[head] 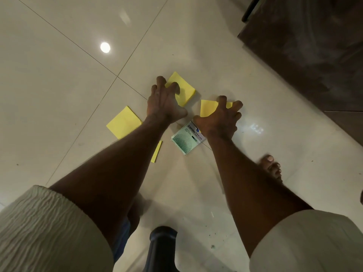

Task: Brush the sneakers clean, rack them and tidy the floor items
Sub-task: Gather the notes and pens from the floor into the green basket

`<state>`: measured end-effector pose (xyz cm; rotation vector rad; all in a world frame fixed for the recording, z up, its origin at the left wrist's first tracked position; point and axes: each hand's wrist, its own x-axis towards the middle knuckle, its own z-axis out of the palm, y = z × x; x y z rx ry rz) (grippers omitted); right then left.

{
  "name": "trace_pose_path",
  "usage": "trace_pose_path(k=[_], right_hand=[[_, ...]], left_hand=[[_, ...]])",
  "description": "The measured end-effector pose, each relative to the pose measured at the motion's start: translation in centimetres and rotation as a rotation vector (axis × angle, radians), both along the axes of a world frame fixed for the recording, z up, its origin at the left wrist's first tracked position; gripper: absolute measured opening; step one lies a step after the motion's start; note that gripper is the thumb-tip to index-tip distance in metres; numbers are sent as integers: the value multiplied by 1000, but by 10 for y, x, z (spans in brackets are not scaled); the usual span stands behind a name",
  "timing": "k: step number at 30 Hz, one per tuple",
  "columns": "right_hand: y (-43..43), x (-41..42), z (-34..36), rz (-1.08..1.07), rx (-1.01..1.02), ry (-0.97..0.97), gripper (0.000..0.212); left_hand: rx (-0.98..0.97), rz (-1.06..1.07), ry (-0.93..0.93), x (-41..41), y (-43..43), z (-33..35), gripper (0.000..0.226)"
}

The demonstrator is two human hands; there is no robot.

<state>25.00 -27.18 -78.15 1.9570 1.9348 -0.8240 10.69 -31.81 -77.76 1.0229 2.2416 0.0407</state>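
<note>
Several yellow sticky-note pads lie on the pale tiled floor. My left hand reaches down with its fingers curled over the far pad, clawing its edges. My right hand does the same on a second pad, fingertips at its far edge and thumb at the near one. A third pad lies flat left of my left forearm. A thin yellow pad lies under that forearm. A green-and-white Camlin lead box sits just below my right wrist. No sneakers or brush are in view.
A dark wooden cabinet fills the upper right corner. My bare foot stands right of my right forearm. A dark cylindrical object rises at the bottom centre between my arms. Small specks of dirt dot the floor at lower right.
</note>
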Motion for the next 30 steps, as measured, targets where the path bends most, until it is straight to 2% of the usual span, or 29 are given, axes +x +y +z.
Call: trace_pose_path(k=[3, 6, 11, 15, 18, 27, 30], right_hand=[[3, 1, 3, 37, -3, 10, 81], [5, 0, 12, 43, 15, 48, 76], [2, 4, 49, 84, 40, 112, 77], [3, 13, 115, 94, 39, 134, 78], [8, 24, 177, 87, 94, 167, 75], [23, 98, 368, -9, 337, 303, 79], [37, 131, 414, -71, 480, 315, 77]], left_hand=[[18, 173, -76, -3, 4, -1, 49], [32, 273, -134, -1, 8, 8, 48], [23, 299, -169, 15, -2, 47, 52], [14, 365, -187, 26, -7, 109, 52], [19, 334, -196, 38, -2, 166, 54], [278, 281, -267, 102, 36, 349, 58], [352, 257, -288, 130, 60, 399, 47]])
